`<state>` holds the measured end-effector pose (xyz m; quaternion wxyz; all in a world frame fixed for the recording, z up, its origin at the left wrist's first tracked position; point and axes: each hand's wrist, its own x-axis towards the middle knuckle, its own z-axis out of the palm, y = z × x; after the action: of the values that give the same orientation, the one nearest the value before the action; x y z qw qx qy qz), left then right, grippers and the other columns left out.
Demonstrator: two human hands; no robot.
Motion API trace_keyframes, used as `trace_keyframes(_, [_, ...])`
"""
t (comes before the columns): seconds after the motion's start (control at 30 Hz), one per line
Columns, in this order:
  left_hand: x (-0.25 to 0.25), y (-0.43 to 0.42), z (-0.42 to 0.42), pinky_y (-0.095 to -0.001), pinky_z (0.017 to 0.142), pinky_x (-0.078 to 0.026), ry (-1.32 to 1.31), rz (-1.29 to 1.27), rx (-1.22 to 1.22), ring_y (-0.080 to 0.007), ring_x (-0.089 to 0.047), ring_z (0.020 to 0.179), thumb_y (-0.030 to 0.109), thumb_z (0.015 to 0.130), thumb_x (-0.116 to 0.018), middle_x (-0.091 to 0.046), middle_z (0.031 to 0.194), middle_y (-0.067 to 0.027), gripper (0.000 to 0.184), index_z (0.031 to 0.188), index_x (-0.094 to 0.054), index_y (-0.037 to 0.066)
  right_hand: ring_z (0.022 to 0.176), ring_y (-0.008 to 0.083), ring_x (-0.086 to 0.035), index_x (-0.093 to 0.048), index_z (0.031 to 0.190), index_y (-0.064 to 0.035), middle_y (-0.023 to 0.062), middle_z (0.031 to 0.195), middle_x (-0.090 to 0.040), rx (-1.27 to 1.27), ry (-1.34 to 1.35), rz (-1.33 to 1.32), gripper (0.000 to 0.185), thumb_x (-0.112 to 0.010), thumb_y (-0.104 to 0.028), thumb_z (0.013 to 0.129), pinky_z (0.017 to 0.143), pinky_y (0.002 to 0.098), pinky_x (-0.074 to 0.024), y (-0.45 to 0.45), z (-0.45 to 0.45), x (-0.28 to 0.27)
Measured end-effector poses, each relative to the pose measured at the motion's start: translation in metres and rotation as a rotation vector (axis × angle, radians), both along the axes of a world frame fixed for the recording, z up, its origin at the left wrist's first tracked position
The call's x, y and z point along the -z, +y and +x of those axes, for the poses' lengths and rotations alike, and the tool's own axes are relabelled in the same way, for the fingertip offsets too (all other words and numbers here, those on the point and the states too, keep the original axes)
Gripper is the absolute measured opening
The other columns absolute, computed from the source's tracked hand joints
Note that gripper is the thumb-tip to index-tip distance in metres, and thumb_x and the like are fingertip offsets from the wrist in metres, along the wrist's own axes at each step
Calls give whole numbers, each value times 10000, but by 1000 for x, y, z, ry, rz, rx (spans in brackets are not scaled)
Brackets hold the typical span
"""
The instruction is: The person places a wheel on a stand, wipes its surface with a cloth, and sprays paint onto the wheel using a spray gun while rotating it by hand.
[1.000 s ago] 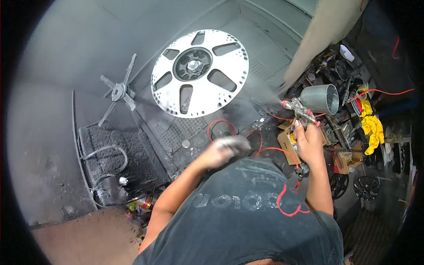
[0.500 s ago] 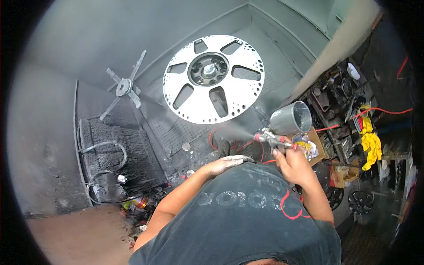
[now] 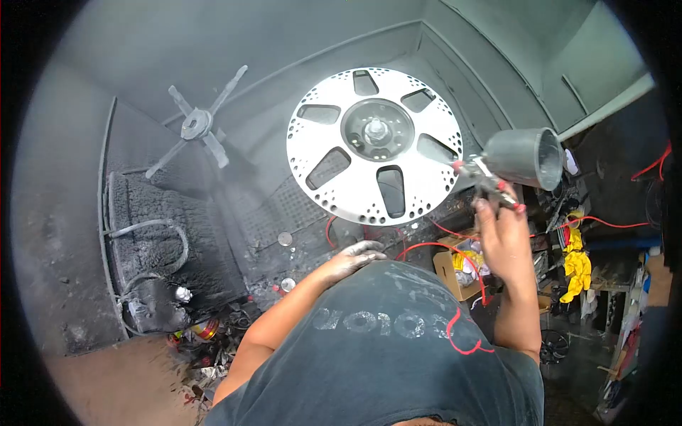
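Note:
A white, disc-shaped wheel cover (image 3: pixel 341 202) with cut-out slots and small holes around its rim stands in front of me, its dark hub (image 3: pixel 376 130) at the middle. My right hand (image 3: pixel 503 238) is wrapped round a spray gun (image 3: pixel 484 181), whose grey cup (image 3: pixel 524 157) juts out to the right. The gun's nozzle is by the right edge of the wheel cover. Against the front of my shirt rests my left hand (image 3: pixel 353 261), its fingers spread, whitish and holding nothing.
A coated metal bracket with several arms (image 3: pixel 197 124) is at the left, above a rough dark filter panel (image 3: pixel 167 241). Red hose (image 3: pixel 426 245) runs past a cardboard box (image 3: pixel 455 273). Yellow cloth (image 3: pixel 577 273) hangs among cluttered shelves at the right.
The view has shifted, and the wheel cover sits lower and further right. My right hand moved the spray gun left, then right and up to the cover's edge. My left hand came to rest on the shirt.

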<state>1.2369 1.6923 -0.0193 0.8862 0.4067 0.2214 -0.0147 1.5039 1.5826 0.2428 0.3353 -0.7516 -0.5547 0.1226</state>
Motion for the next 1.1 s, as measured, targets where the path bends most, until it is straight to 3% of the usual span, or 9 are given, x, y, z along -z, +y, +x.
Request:
trace_keyframes(0.13, [-18,62,-30,-440,1043,-458,180,73,-426,-292,-572,1213,54,824,-517,-555,1363,-155,623,1431,-389,8,640,123,-534,-493,1266,58,113,974,-662,105,203,-48,287,-496,-4,986,604,290,-472,13,1,-12])
trace_keyframes(0.3, [-34,155,-56,-414,1030,-450,-62,34,-782,-240,-566,1192,5,715,-488,-530,1382,-139,743,1449,-372,-5,640,108,-530,-537,1216,44,85,976,-653,-32,562,-136,249,-465,11,980,631,263,-472,43,-23,-10])
trace_keyframes(0.43, [-57,184,-50,-402,1040,-437,-95,47,-648,-234,-548,1216,-8,696,-489,-528,1386,-140,743,1431,-385,-43,616,230,-543,-587,889,39,103,653,-542,-152,388,-197,180,-539,-106,985,619,387,-451,91,-35,-11])
trace_keyframes(0.53, [-56,200,-48,-421,1054,-416,-95,112,-590,-243,-523,1271,-8,737,-486,-489,1443,-126,745,1472,-365,-13,631,315,-566,-563,821,55,164,673,-558,-68,155,-50,245,-555,-126,986,629,416,-460,121,-25,-7])
trace_keyframes(0.6, [-66,206,-46,-419,1056,-412,-104,123,-602,-232,-526,1266,-5,756,-500,-508,1425,-114,710,1458,-395,-4,600,224,-558,-554,806,34,116,659,-573,-19,-144,110,301,-537,-188,1009,578,376,-445,135,7,10])
trace_keyframes(0.73, [-75,195,-39,-389,1053,-416,100,256,-554,-208,-532,1260,-24,780,-507,-538,1404,-103,659,1434,-437,3,623,297,-583,-561,818,48,166,688,-596,162,-297,86,317,-549,-205,1009,601,417,-452,122,77,16])
trace_keyframes(0.87, [-86,154,-23,-384,1038,-439,137,331,-565,-242,-550,1254,-85,674,-466,-536,1403,-130,787,1455,-399,-17,847,512,-600,-573,874,99,337,841,-611,257,-366,-32,262,-556,-142,976,718,542,-464,70,113,7])
trace_keyframes(0.97, [-77,112,-14,-319,971,-463,73,363,-667,-198,-562,1205,-113,707,-434,-542,1393,-87,770,1463,-371,20,882,519,-594,-582,892,108,340,851,-612,256,-338,-75,252,-552,-129,972,745,547,-464,29,134,19])
trace_keyframes(1.1, [-66,29,10,-387,1028,-460,199,442,-626,-273,-509,1296,-63,794,-469,-489,1432,-147,764,1527,-290,54,829,504,-603,-579,803,102,312,766,-607,225,-171,-122,276,-557,-120,967,719,526,-464,-15,128,26])
